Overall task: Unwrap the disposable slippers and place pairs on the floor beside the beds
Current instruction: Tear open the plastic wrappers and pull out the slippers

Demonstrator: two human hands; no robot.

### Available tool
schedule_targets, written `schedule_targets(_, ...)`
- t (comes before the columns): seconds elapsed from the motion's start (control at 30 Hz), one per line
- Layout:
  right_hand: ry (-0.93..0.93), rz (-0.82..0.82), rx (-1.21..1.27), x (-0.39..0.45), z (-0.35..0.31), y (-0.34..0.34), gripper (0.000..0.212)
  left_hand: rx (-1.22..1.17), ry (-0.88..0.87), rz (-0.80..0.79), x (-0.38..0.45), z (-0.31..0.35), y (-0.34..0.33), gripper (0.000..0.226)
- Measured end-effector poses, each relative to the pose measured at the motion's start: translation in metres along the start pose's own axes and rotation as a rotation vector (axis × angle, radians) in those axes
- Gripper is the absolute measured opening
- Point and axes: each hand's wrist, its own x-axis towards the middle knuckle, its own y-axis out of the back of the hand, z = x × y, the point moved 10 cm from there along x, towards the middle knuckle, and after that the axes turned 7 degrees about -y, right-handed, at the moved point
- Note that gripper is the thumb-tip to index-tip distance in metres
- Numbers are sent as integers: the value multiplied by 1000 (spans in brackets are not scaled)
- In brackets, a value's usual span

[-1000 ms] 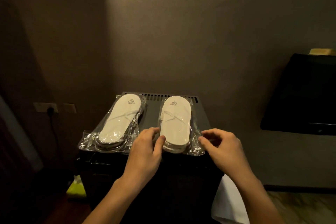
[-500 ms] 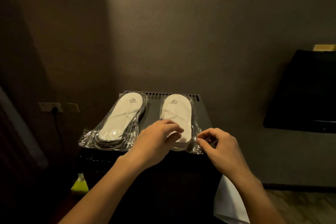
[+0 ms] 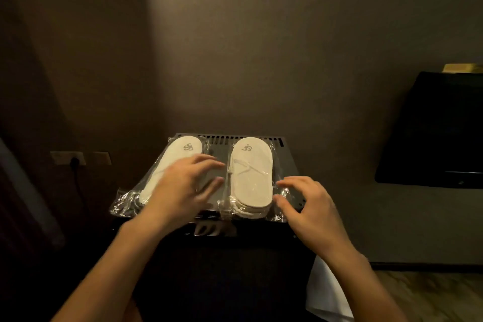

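Both slipper packs lie sealed on top of a dark mini fridge set against the wall. We count two: the left slipper pack, angled toward the near left corner, and the right slipper pack, lying straight with its heel end at the front edge. Each shows a stack of white slippers inside clear plastic wrap.

Left hand: fingers spread and extended, hovering over the near part of the left pack; we cannot tell whether it touches the wrap. Right hand: fingers spread and slightly curved, tips just beside the right pack's plastic edge, holding nothing.

Progress, as we judge it: nothing unwrapped yet, no slippers on the floor. Remaining: open both wraps, separate the pairs, set them beside the beds. No beds in view.
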Motion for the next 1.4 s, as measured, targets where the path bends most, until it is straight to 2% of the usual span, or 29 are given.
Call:
schedule_targets(0.07, 40, -79, -28, 2, -15, -12, 39, 206, 286, -241, -14, -61, -3, 50)
schedule_targets(0.1, 58, -127, -51, 3, -21, -21, 46, 232, 411, -367, -26, -86, -10, 55)
schedule_targets(0.17, 90, -228, -113, 5, -33, -42, 57, 165, 499, -465, -41, -108, -23, 59)
schedule_targets(0.27, 101, -356, -218, 4, -36, -73, 67, 146, 503, -414, -39, -96, -31, 56)
schedule_targets(0.33, 101, -388, -246, 4, -34, -83, 65, 162, 495, -404, -34, -79, -36, 54)
schedule_targets(0.6, 104, -384, -222, 17, -30, -86, 60, 207, 462, -456, -21, -68, -48, 52)
schedule_targets(0.7, 106, -364, -207, 16, -32, -83, 62, 232, 444, -411, -18, -63, -42, 54)
schedule_targets(0.83, 131, -268, -127, 13, -37, -61, 59, 189, 243, -312, -14, -17, -40, 54)
schedule_targets(0.97, 130, -262, -168, 15, -40, -46, 54, 75, 113, -332, -15, 24, -50, 53)
schedule_targets(1.13, 86, -230, -163, 14, -35, -30, 59, 68, 98, -339, -20, 30, -55, 57)
schedule_targets(1.4, 47, -221, -145, 11, -34, -24, 53, 84, 90, -326, -17, 30, -53, 59)
